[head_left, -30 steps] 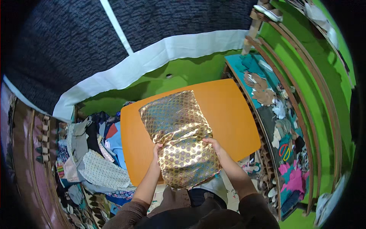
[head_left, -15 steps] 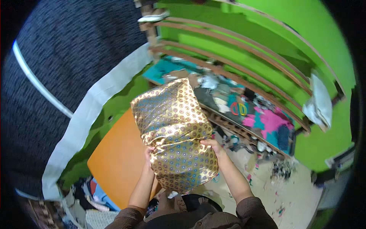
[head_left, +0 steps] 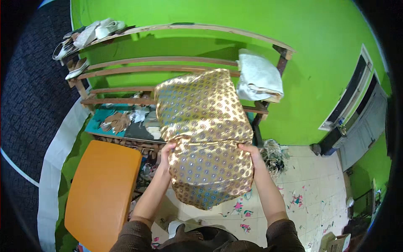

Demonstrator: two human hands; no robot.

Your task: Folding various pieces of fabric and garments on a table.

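Note:
A folded piece of shiny gold fabric (head_left: 210,126) with small round dark and bluish motifs hangs in front of me, held up between both hands. My left hand (head_left: 168,154) grips its left edge, the thumb pressed on the front and the other fingers behind the cloth. On the opposite edge my right hand (head_left: 252,154) pinches it the same way. A crease runs across the cloth between the two thumbs. The upper part leans away from me, and the lower part sags in a rounded fold. Its back side is hidden.
An orange table (head_left: 103,189) stands at left. Behind the fabric is a wooden rack (head_left: 126,101) with shoes (head_left: 109,28) at upper left, a white folded bundle (head_left: 259,77) and cloth scraps (head_left: 117,122). Colourful scraps (head_left: 297,200) litter the tiled floor. A door (head_left: 365,122) is at far right.
My view has swung to the right, bringing the door and more floor in. The orange table now sits farther left. Both hands keep their hold on the gold fabric.

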